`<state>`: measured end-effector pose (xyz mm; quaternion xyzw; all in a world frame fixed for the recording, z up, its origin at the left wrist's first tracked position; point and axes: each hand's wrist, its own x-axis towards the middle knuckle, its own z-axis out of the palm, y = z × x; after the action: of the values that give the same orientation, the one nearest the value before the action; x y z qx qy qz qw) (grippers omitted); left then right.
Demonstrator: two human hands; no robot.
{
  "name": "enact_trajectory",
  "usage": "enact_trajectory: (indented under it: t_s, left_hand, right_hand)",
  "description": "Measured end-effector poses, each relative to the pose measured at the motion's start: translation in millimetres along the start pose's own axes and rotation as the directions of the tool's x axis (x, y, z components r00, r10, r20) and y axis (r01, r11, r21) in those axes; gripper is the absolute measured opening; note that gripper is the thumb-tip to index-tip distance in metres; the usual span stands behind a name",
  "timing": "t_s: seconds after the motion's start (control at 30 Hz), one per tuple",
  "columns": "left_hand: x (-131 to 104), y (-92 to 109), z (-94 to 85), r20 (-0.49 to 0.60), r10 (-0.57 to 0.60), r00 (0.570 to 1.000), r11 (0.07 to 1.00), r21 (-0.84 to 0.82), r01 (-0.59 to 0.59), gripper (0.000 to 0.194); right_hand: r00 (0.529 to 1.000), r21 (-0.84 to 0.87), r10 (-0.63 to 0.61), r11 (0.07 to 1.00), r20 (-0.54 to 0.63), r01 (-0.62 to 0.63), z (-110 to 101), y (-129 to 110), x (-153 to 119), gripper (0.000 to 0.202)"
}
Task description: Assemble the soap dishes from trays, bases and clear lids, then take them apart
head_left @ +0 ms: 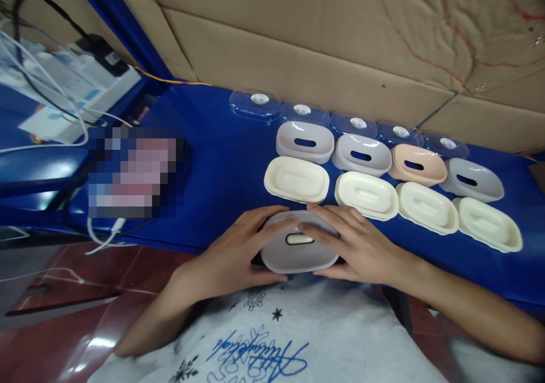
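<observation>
A grey soap dish (pixel 275 252) with an oval slot sits at the table's front edge, close to my body. Cream plastic shows through its slot, so a cream piece appears to lie beneath it. My left hand (pixel 238 247) wraps round the dish's left end, thumb on the near side and fingers over the far rim. On the right end, my right hand (pixel 357 241) grips it the same way, some fingers reaching across the top. Just beyond stands a row of several cream soap dish bases (pixel 297 180). Behind them is a row of slotted soap dish tops, grey ones (pixel 305 139) and a peach one (pixel 418 161).
Several clear lids (pixel 255 106) with round stickers line the back of the blue table (pixel 204 161), against a cardboard wall (pixel 298 37). At left lies a blurred-out device (pixel 136 173) with a white cable. A white power strip (pixel 85 105) and tangled cords are at far left.
</observation>
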<state>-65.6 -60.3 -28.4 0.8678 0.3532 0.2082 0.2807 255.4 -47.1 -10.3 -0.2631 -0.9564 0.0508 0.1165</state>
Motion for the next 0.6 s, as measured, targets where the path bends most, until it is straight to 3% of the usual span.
enact_trajectory:
  t_s: [0.27, 0.33, 0.4, 0.5, 0.6]
  left_hand:
    - [0.0, -0.3, -0.7, -0.005, 0.051, 0.999, 0.999, -0.008, -0.051, 0.092]
    - [-4.1, -1.6, -5.2, -0.085, 0.097, 0.992, 0.992, -0.069, -0.103, 0.086]
    - [-9.7, -3.7, -13.0, -0.231, 0.101, 0.968, 0.992, -0.047, -0.115, 0.077]
    - [-19.8, -7.9, -31.3, -0.491, 0.034, 0.87, 0.974, 0.21, 0.081, 0.064]
    - [-31.5, -14.3, -53.3, -0.676, -0.053, 0.735, 0.803, 0.409, 0.434, 0.058]
  right_hand:
    - [1.0, 0.016, 0.015, 1.0, 0.012, -0.015, 1.6, 1.5, 0.4, 0.079]
    - [1.0, 0.012, 0.015, 1.0, 0.016, -0.015, 1.1, 1.5, 1.0, 0.079]
    - [1.0, 0.008, 0.019, 1.0, 0.018, -0.019, 0.8, 1.7, 1.2, 0.077]
    - [0.999, 0.018, 0.038, 0.999, 0.013, -0.038, 1.3, 2.4, 0.9, 0.075]
    - [0.999, 0.038, 0.049, 0.998, 0.002, -0.049, 2.6, 3.4, 0.2, 0.075]
